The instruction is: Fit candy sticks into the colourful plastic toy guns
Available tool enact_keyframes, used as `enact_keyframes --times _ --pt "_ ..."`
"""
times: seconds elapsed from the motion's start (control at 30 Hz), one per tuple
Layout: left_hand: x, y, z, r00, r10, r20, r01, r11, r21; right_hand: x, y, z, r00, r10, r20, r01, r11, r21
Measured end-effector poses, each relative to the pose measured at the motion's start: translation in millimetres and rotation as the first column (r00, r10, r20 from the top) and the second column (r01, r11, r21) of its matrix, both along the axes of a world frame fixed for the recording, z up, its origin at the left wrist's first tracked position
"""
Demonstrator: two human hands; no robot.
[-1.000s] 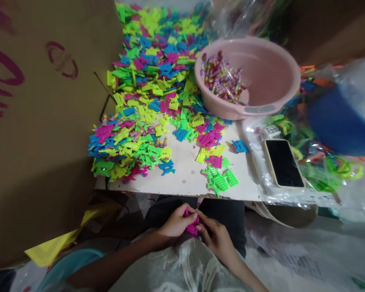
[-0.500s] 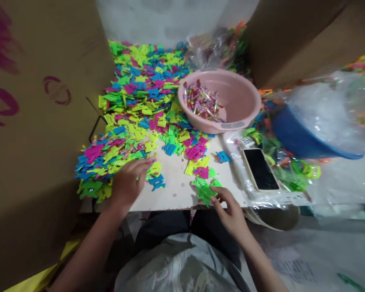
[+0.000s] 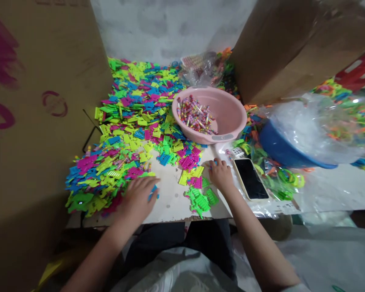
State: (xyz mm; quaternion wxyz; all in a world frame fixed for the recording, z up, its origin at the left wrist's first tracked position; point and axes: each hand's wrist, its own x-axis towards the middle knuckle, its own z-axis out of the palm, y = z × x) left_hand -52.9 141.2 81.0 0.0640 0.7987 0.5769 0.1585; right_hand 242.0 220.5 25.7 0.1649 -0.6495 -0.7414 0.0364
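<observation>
My left hand [image 3: 140, 198] is over the table's front left, fingers stretched out and thumb apart. A blue flat plastic piece [image 3: 153, 192] shows between its thumb and fingers, partly hidden. My right hand [image 3: 221, 174] has its fingers bent down over a small blue plastic piece [image 3: 213, 164], of which only a bit shows. Between the hands lie bright green plastic pieces [image 3: 200, 199], with magenta [image 3: 196, 182] and yellow ones [image 3: 185, 177] just behind. Beside my left hand rises a mixed heap of coloured pieces [image 3: 94, 172] with small striped sticks among them.
A pink basin [image 3: 231, 109] holding small striped sticks [image 3: 196, 115] stands behind my right hand. A phone [image 3: 251, 178] lies on plastic bags to the right, near a blue basin [image 3: 286, 142]. Cardboard boxes [image 3: 48, 142] wall both sides. A large pile of pieces [image 3: 142, 93] spreads behind.
My right hand has left the green pieces and moved away from me, onto the blue piece. The left hand has come over another blue piece, its fingers straighter. The view has shifted slightly.
</observation>
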Motion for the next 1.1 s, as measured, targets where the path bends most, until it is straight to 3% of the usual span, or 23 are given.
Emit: enact_keyframes --times 0.13,0.2,0.3,0.37,0.47,0.63,0.7,0.77,0.83,0.9,1.0,1.03,1.1 --pt "59.2 -4.6 -20.2 0.977 -0.13 0.167 0.166 0.961 -0.221 -9.2 14.5 -1.1 1.0 0.01 0.028 -0.009 1.0 -0.024" --pt "78.2 0.7 -32.6 0.974 -0.069 0.216 0.127 0.956 -0.266 -10.9 15.3 0.3 1.0 0.02 0.005 -0.02 1.0 -0.014" --pt "89.9 18.3 -46.0 0.967 0.103 0.233 -0.033 0.957 -0.287 -8.5 10.7 5.3 0.997 0.01 -0.079 -0.007 0.999 0.032" --pt "90.7 32.1 -50.8 0.957 0.155 0.245 -0.082 0.955 -0.285 -4.4 4.3 9.9 0.985 -0.014 -0.171 0.027 0.997 0.071" --pt "88.5 47.6 -54.5 0.942 0.161 0.295 -0.064 0.948 -0.311 1.4 -11.1 17.6 0.941 -0.025 -0.338 0.066 0.992 0.111" --pt "80.6 56.3 -57.5 0.9 0.217 0.379 -0.038 0.903 -0.428 -0.9 -49.1 28.2 0.845 0.035 -0.533 0.03 0.993 0.113" --pt "76.9 56.8 -58.0 0.881 0.239 0.409 -0.024 0.884 -0.466 -6.5 -65.6 30.0 0.753 0.03 -0.657 0.024 0.997 0.074" --pt "73.5 56.6 -57.7 0.859 0.256 0.444 -0.007 0.872 -0.489 -13.4 -82.5 30.0 0.613 -0.012 -0.79 -0.006 1.0 -0.02" --pt "70.2 55.6 -56.5 0.825 0.282 0.489 0.0 0.866 -0.501 -20.3 -99.6 28.2 0.516 -0.079 -0.853 -0.1 0.983 -0.151" --pt "66.4 53.0 -54.2 0.777 0.317 0.544 0.005 0.861 -0.508 -26.2 -115.5 24.0 0.511 -0.125 -0.85 -0.262 0.92 -0.292" --pt "59.6 44.1 -48.1 0.684 0.379 0.623 0.024 0.842 -0.539 -32.1 -130.0 13.1 0.577 -0.131 -0.806 -0.439 0.783 -0.441" --pt "57.5 39.5 -45.1 0.66 0.395 0.639 0.038 0.832 -0.553 -33.1 -131.1 8.8 0.591 -0.128 -0.796 -0.444 0.772 -0.454" --pt "54.6 28.2 -36.9 0.566 0.455 0.687 0.104 0.788 -0.607 -33.7 -127.8 1.4 0.601 -0.13 -0.788 -0.386 0.817 -0.429"
